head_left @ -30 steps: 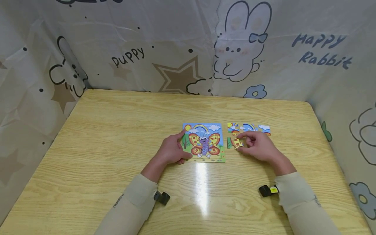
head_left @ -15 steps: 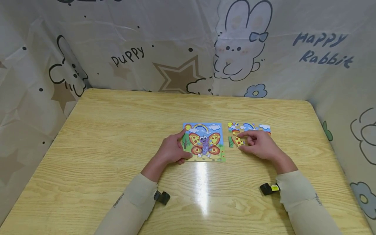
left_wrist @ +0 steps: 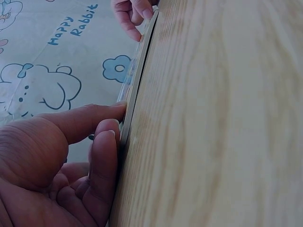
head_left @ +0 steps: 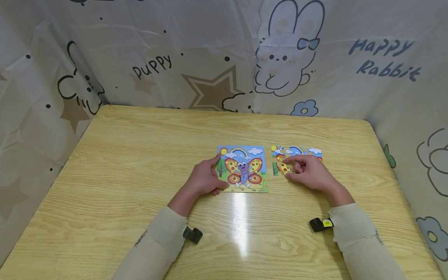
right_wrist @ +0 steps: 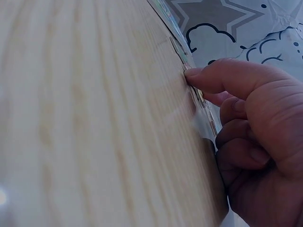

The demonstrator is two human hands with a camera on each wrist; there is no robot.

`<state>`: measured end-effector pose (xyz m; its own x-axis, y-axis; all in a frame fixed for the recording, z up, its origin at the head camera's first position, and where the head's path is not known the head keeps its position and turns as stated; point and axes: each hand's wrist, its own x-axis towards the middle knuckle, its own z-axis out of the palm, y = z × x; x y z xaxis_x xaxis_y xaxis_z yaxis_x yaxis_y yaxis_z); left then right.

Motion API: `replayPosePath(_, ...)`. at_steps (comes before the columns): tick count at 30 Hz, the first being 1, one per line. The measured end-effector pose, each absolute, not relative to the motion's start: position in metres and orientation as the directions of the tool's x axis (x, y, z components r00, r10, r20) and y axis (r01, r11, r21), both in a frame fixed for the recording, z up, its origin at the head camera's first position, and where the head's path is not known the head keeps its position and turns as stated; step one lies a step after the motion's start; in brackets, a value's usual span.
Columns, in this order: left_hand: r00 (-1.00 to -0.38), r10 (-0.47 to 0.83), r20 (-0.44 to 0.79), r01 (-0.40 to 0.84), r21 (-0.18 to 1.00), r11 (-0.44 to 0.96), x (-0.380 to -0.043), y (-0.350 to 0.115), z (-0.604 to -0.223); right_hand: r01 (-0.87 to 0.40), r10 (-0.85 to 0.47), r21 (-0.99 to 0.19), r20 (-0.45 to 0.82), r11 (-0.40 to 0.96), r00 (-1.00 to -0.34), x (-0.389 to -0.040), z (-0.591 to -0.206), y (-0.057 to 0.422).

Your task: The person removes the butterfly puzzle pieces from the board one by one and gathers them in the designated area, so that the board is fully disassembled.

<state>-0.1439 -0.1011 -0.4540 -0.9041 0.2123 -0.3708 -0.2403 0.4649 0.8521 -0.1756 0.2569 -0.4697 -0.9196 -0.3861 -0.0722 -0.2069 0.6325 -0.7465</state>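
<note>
A square picture puzzle board (head_left: 244,187) with a purple butterfly lies flat on the table. My left hand (head_left: 206,178) holds it at its left edge, with the thumb by the front left corner and the index finger farther up that edge. To the right of the board, my right hand (head_left: 309,173) pinches a red and yellow wing puzzle piece (head_left: 283,168) between thumb and index finger, low on the tabletop. A green strip of puzzle (head_left: 275,169) adjoins its left side. In the right wrist view the thumb (right_wrist: 194,73) touches the thin edge of a piece.
Behind the right hand lie a sun piece (head_left: 277,149), a rainbow piece (head_left: 296,150) and a cloud piece (head_left: 315,152), partly covered by the fingers. The wooden table (head_left: 140,155) meets a printed cloth (head_left: 210,50) at the back and both sides.
My right hand has shifted slightly to the right and away with the wing piece, and the green strip has moved a little with it. My left hand and the board look still.
</note>
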Motion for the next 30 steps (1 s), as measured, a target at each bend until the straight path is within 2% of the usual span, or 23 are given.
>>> replayPosePath(20,-0.903,0.211,-0.375,-0.247,0.852,0.461,-0.143,-0.102,-0.454,-0.191,-0.375,-0.815,-0.035,0.548,-0.926,-0.170,-0.469,0.248)
replayPosePath(30,-0.903,0.212,-0.375,-0.247,0.855,0.456,-0.143,-0.101,-0.454,-0.233,-0.392,-0.807,0.002,0.543,-0.920,-0.154,-0.438,0.211)
